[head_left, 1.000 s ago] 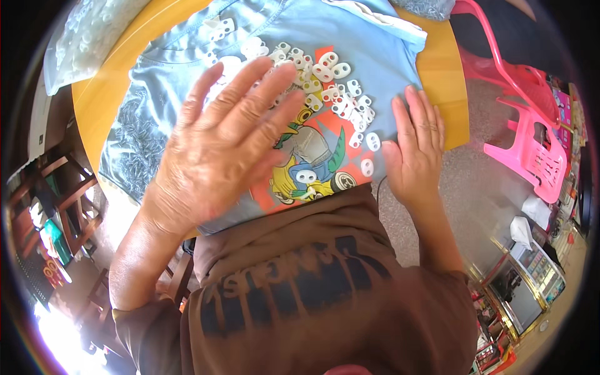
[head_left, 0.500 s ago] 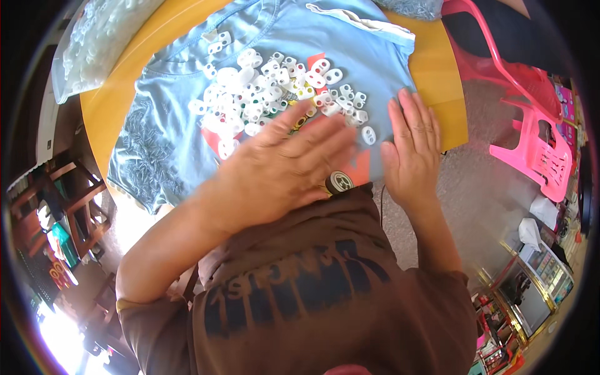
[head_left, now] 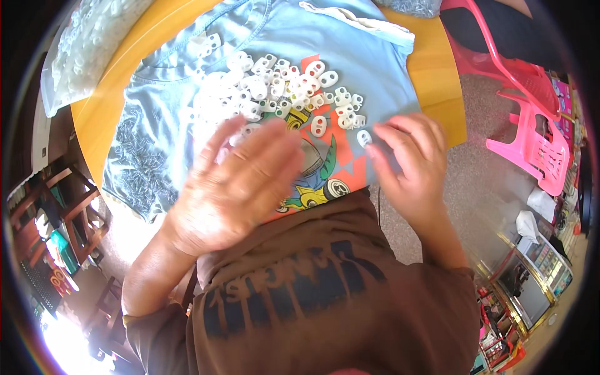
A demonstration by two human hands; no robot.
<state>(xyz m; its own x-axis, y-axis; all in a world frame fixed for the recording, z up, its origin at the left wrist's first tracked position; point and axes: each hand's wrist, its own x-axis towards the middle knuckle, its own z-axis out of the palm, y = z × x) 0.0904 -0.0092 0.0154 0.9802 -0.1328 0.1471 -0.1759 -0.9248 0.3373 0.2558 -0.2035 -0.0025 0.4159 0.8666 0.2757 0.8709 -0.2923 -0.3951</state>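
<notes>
Head view looks down on a round wooden table [head_left: 109, 119] with a yellow-orange top, and a light blue T-shirt [head_left: 206, 44] with a cartoon print is spread flat over most of it. A heap of small white plastic cord stoppers [head_left: 275, 87] lies on the middle of the shirt, some on the print, a few scattered toward the shirt's collar. A clear plastic bag [head_left: 81, 44] of more white pieces lies at the table's far-left edge, beyond the shirt. To the right of the table stand pink plastic chairs [head_left: 531, 119] on a speckled grey floor [head_left: 481, 187]. Dark wooden furniture [head_left: 56, 212] shows below the table's left edge.

The left hand [head_left: 234, 184] is spread open, palm down, fingers apart, over the near part of the shirt just below the heap; it is blurred, and whether it presses on the cloth cannot be told. It grips nothing. The right hand [head_left: 409, 162] rests on the shirt's right edge with fingers loosely curled; its fingertips touch a single white stopper [head_left: 364, 137] lying just right of the heap, not yet closed around it.
</notes>
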